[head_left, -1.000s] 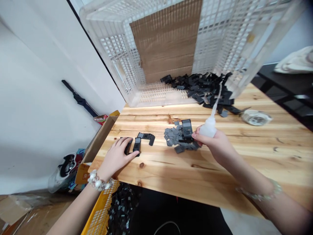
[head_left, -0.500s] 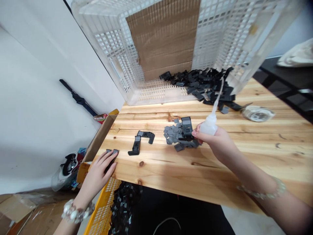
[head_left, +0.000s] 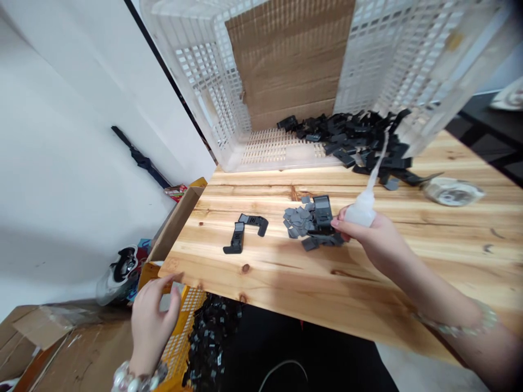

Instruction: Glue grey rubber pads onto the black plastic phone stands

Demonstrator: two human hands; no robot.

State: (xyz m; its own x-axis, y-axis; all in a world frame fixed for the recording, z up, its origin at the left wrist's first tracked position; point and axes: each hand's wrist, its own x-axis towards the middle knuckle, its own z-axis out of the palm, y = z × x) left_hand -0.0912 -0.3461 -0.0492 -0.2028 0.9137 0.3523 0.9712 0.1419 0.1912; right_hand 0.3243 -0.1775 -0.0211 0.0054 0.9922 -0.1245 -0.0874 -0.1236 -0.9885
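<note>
My right hand is wrapped round a small white squeeze bottle, its long thin nozzle tilted up and away. The thumb tip of that hand meets the edge of a black plastic piece with a grey face; whether it is pinched I cannot tell. Beneath lies a heap of small grey pads. My left hand hovers past the table's near left edge, thumb and forefinger apart, nothing visible between them; its other fingers are hidden. Two black hooked plastic pieces lie touching on the wooden table.
A white plastic crate on its side holds a pile of black pieces, some spilling out. A tape roll lies at right. Below the table, a yellow basket contains many black pieces. Cardboard boxes stand at left.
My left hand has lifted off the table corner and moved down past its edge. The black piece that was under it no longer shows there. My right hand keeps its grip; the view has shifted slightly.
</note>
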